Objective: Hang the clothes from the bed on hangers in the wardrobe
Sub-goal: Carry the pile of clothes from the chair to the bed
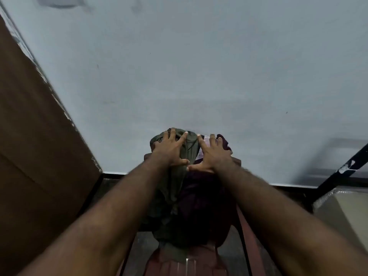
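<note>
Pressing bundled clothes point(191, 204), left grip point(170, 149) and right grip point(214, 155) both splayed open.

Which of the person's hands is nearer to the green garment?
Left. The left hand lies spread directly on top of the green garment. The right hand rests just to the garment's right, mostly on the dark maroon garment beside it.

Wall point(199, 66): pale grey-blue, faint smudges; fills the view above the fingers point(212, 139).
Skirting point(115, 173): black strip at the wall foot, lower left of the fingers.
Brown panel point(29, 136): far left of the fingers, slanted; edge chipped white.
Chair point(251, 236): reddish-brown, below the fingers.
Black bar point(338, 174): diagonal, well right of the fingers; white fleck on it.
Beige surface point(348, 212): under that bar.
</note>
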